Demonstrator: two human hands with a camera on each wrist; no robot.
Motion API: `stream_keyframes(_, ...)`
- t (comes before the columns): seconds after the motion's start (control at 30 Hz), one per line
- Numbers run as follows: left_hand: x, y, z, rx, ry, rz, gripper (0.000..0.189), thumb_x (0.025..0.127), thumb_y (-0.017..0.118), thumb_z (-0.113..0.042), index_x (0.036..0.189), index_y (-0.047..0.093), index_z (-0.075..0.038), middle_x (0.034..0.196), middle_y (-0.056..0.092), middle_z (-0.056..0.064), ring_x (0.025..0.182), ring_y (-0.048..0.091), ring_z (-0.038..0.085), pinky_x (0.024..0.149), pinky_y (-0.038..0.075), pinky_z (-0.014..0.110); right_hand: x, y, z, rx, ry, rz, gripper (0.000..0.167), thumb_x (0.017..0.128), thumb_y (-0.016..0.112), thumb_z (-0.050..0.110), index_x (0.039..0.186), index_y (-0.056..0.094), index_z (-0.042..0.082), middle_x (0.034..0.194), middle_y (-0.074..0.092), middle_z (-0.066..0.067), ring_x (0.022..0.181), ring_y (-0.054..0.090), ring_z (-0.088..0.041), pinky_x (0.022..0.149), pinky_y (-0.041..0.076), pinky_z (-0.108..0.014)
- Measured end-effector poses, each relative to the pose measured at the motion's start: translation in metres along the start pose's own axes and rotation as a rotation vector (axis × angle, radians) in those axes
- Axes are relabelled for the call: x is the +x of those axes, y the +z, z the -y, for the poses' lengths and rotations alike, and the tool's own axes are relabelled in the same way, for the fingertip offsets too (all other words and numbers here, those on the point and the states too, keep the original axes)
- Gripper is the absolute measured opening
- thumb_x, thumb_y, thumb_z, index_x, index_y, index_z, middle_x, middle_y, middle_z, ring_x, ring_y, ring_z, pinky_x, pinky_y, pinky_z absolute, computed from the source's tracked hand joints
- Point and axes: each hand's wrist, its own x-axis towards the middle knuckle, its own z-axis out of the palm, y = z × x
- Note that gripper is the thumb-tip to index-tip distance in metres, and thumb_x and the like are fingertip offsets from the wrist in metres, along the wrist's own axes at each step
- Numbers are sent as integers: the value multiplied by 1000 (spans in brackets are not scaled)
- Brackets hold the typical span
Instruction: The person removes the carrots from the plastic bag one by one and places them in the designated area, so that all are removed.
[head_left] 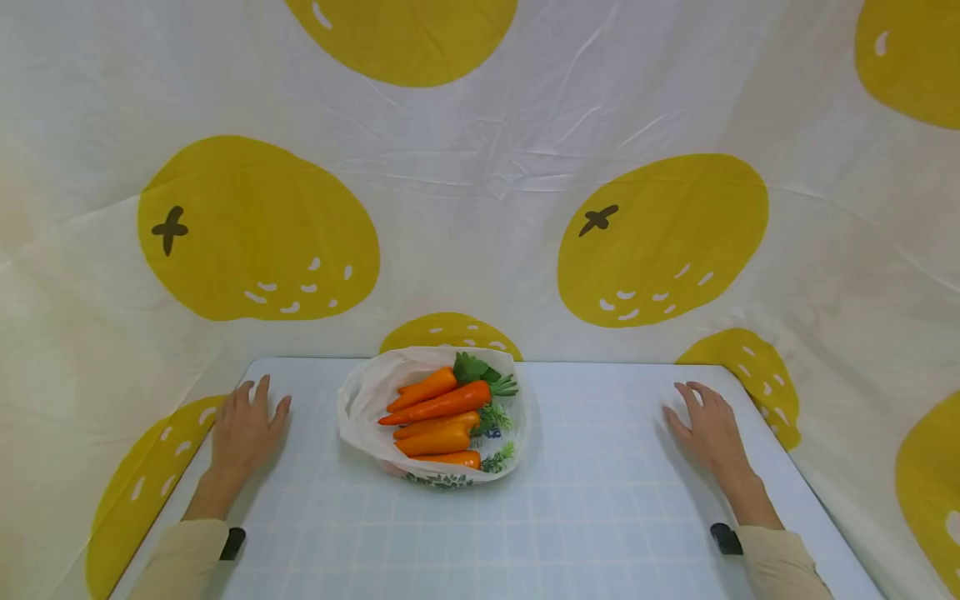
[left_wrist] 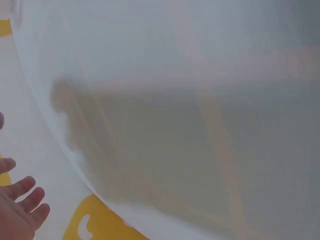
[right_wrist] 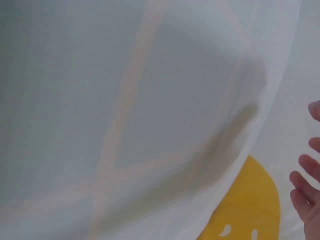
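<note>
Several orange carrots point(head_left: 438, 407) with green tops lie in a white plastic bag point(head_left: 358, 417) whose mouth is spread wide, left of the table's middle near the back edge. To the left of the bag, apart from it, is my left hand point(head_left: 243, 433), its fingers relaxed and nothing in them. My right hand point(head_left: 708, 433) is well to the right of the bag over the table, fingers loosely bent and holding nothing. Both wrist views show only fingers at the edge, the tabletop and a hand's shadow.
A pale blue checked cloth covers the table point(head_left: 600, 500). Behind it and at the sides hangs a white curtain point(head_left: 465, 225) printed with large yellow fruit. Dark bands sit on both wrists, at the ends of beige sleeves point(head_left: 183, 558).
</note>
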Motion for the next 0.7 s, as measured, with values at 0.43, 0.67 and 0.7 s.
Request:
stream_keyframes(0.43, -5, -9, -24, -106, -248, 72, 46, 104, 54, -24, 132, 52, 13, 127, 48, 40, 112, 47, 56, 96, 41, 68, 1, 0, 19, 72, -19, -131, 33, 82, 78, 0, 111, 65, -8, 107, 65, -30, 102, 58, -49, 89, 45, -64)
stream_keyframes(0.67, -8, -10, -33, -149, -328, 86, 47, 105, 53, -24, 136, 50, 12, 132, 45, 39, 119, 45, 56, 104, 38, 66, 2, -1, 32, 90, 30, -114, 33, 85, 78, 1, 114, 65, -6, 112, 64, -28, 105, 57, -46, 92, 47, -64)
stream_keyframes(0.7, -9, -10, -34, -158, -336, 82, 47, 105, 53, -24, 136, 50, 11, 132, 45, 39, 120, 45, 55, 105, 38, 66, 2, -1, 34, 98, 36, -111, 33, 85, 78, 1, 114, 65, -6, 113, 64, -28, 105, 57, -45, 92, 47, -64)
